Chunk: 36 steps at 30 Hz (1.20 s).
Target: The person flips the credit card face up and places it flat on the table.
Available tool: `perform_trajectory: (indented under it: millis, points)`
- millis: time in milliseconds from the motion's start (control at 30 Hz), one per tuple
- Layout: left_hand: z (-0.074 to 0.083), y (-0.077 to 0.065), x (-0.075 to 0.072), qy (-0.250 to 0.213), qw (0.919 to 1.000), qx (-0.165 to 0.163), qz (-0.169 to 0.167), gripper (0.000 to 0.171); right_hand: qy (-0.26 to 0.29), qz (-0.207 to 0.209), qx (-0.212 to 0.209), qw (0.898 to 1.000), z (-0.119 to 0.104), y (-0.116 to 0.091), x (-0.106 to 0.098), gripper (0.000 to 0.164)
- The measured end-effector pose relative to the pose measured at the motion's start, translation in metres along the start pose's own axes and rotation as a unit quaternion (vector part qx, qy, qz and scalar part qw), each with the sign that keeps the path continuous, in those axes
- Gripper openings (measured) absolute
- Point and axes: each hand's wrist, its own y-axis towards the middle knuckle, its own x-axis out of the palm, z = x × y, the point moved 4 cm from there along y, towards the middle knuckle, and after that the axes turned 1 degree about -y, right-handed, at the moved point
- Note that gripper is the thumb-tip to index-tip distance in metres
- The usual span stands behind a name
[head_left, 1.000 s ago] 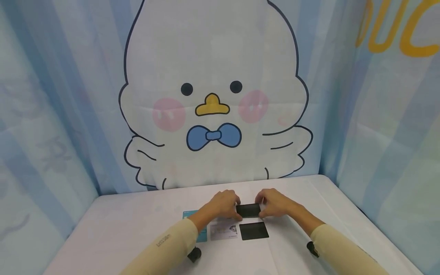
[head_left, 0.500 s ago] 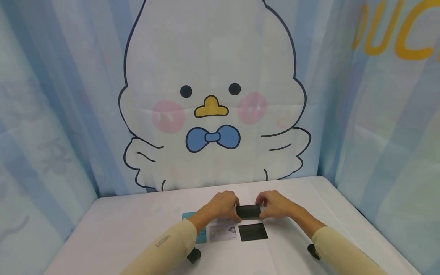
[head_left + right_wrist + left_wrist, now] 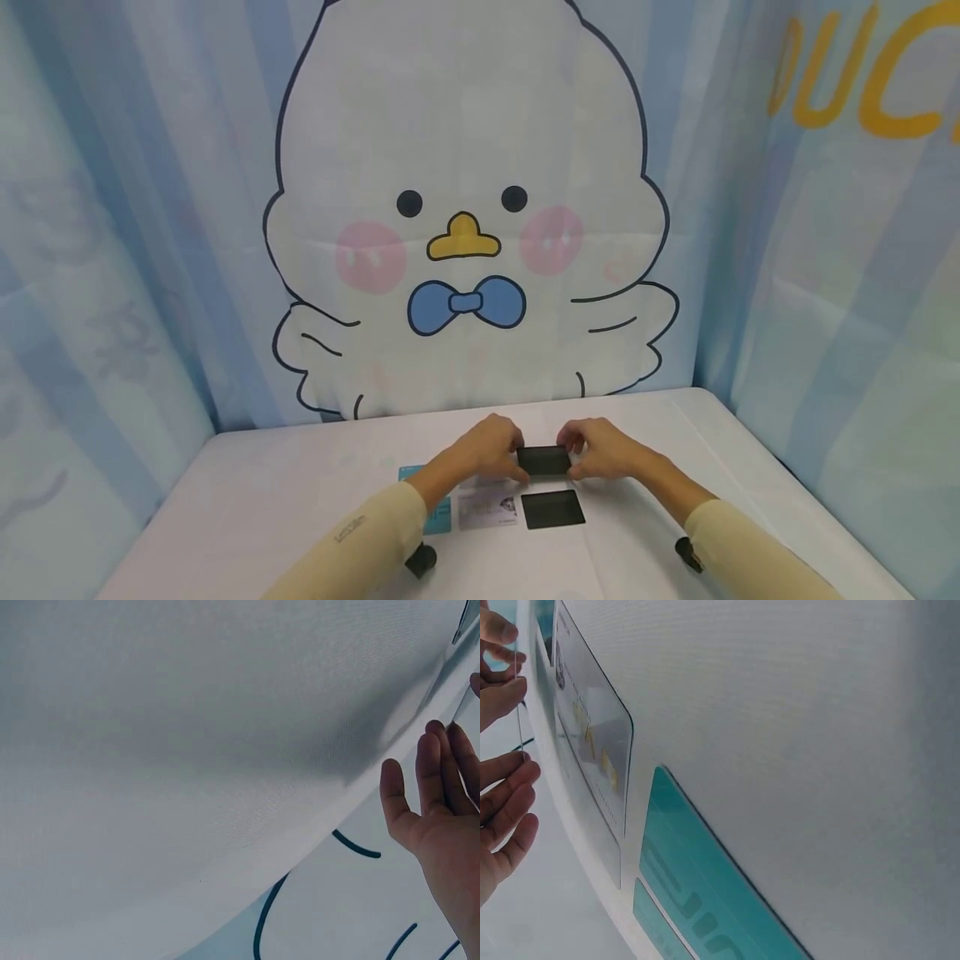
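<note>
A dark, glossy card (image 3: 543, 461) stands over the far middle of the white table, held at its two short ends. My left hand (image 3: 491, 447) pinches the left end between thumb and fingers, and my right hand (image 3: 600, 447) pinches the right end. Seen edge-on in the left wrist view, the held card (image 3: 520, 727) is a thin line between both hands. Nearer to me, a second dark card (image 3: 553, 509) lies flat. Left of that lies a whitish printed card (image 3: 487, 508). In the right wrist view, the right hand's fingers (image 3: 429, 769) point upward.
Teal cards (image 3: 697, 862) lie on the table (image 3: 300, 500) at the left, partly covered by my left forearm in the head view. Another pale card (image 3: 589, 795) lies behind the printed one. A curtain (image 3: 465, 350) with a cartoon bird hangs behind the table.
Both hands keep hold of the card in almost the same spot. The head view has shifted slightly, and the cards on the table have not moved.
</note>
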Motion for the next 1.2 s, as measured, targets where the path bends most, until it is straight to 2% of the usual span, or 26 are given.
perform_trajectory:
  millis: [200, 433, 633, 967, 1200]
  points:
    - [0.001, -0.002, -0.001, -0.007, 0.9999, 0.004, 0.012, 0.046, -0.018, 0.009, -0.026, 0.999, -0.001, -0.002, -0.003, 0.048]
    - [-0.005, -0.005, -0.004, -0.03, 0.9994, -0.015, 0.011, 0.052, -0.018, 0.016, -0.037, 0.999, -0.002, -0.002, -0.006, 0.044]
    - [-0.007, -0.007, -0.007, -0.025, 0.9994, -0.016, 0.017, 0.051, -0.015, 0.026, -0.053, 0.998, -0.005, -0.001, -0.009, 0.043]
    - [-0.007, -0.009, -0.009, -0.012, 0.9995, -0.001, 0.03, 0.05, -0.021, 0.029, -0.057, 0.998, -0.011, -0.003, -0.008, 0.045]
    - [-0.008, -0.009, -0.009, -0.026, 0.9991, -0.004, 0.035, 0.051, -0.03, 0.034, -0.051, 0.998, -0.014, -0.001, -0.005, 0.043]
